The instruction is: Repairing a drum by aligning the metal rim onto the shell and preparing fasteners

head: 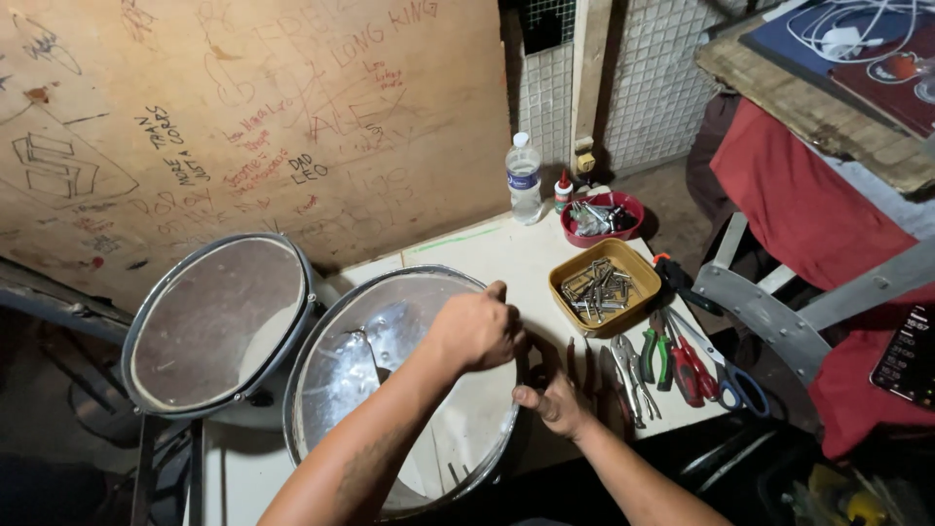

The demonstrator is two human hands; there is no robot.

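Drum (390,390), clear-headed w/ metal rim, sits bottom centre of frame on a pale table (506,258). A 2nd drum (219,321) lies just left of it, mid-left of frame, in front of a scribbled plywood board (243,107) filling the upper left. Left hand (475,329) is curled at the drum's right rim, centre frame, fingers pinched on sth too small to tell. Right hand (555,401) is just below-right, at the rim's outer edge, fingers bent; can't tell what it grips. Right of the hands: pliers (631,375), red-handled cutters (687,365) and scissors (735,380) laid on the table. Above them a yellow tray (604,287) of metal bits, then a red bowl (604,219), a small glue bottle (563,191) and a water bottle (523,180), upper centre.
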